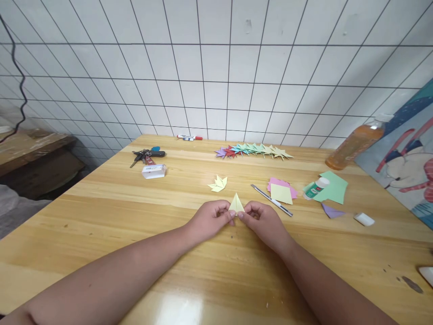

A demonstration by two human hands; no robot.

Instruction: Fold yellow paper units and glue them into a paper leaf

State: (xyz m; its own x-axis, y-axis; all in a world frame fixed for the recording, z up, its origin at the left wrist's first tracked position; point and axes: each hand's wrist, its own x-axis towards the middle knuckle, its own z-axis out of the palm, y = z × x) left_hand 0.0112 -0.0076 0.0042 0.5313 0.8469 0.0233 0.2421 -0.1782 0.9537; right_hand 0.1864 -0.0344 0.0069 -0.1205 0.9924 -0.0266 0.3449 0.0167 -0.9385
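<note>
A small pale yellow piece of paper, folded to a triangle with a crease down its middle, is held between my two hands over the wooden table. My left hand pinches its lower left corner, thumb in front. At the lower right corner my right hand grips it the same way. The fingers behind the paper are partly hidden. Just beyond lies a yellow folded paper shape with several points. A silver utility knife rests near my right hand, beside yellow square paper stacked on pink paper.
Along the back stretches a row of coloured folded paper pieces. A marker, keys and a small clear box lie left. Rightward are a glue bottle, green paper, purple paper, an eraser and an orange drink bottle.
</note>
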